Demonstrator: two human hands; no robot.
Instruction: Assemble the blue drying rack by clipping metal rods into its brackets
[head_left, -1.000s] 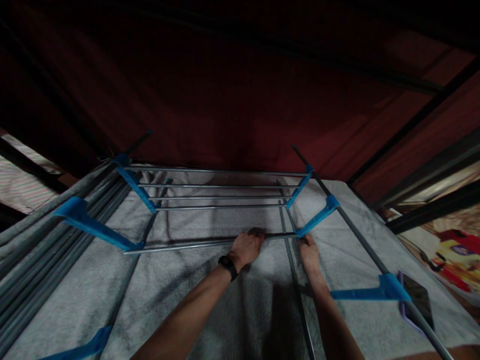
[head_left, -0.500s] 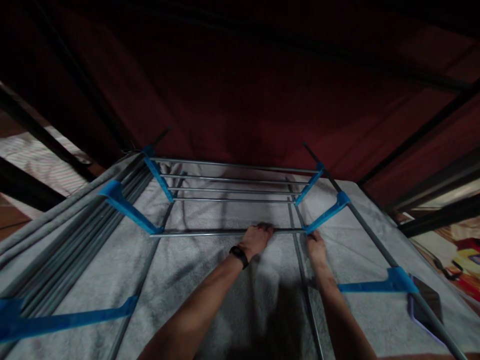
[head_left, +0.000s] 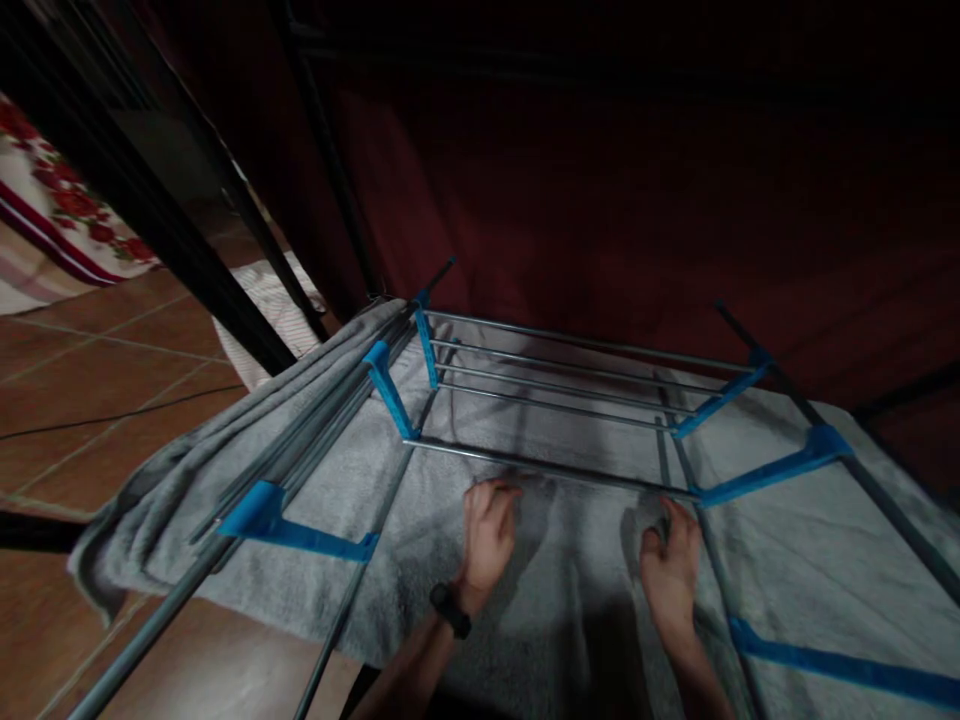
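Left hand (head_left: 489, 535) has come off the near rod (head_left: 525, 463) since 0.5 s ago; view has swung left. Rack (head_left: 555, 408) lies across the towel, partly assembled: 4 rods between the far brackets, 1 near rod between the left bracket (head_left: 394, 393) and the right bracket (head_left: 776, 468). Whether its ends are fully seated cannot be told. Risk 1: if either is only resting in place, a sideways knock could pop it out.

Hands: left is loosely curled, holding nothing, just short of the rod. Right hand (head_left: 670, 570) is also unclenched, thumb apart from fingers, tips close to the rod's right end; contact unclear. Risk 2: a push at that end alone could skew the frame.

Towel (head_left: 570, 545) is soft and rumpled. Risk 3: it may slip under load. Loose rods (head_left: 322, 430) beside the left pole (head_left: 161, 612) could roll toward the tiled floor (head_left: 112, 360).
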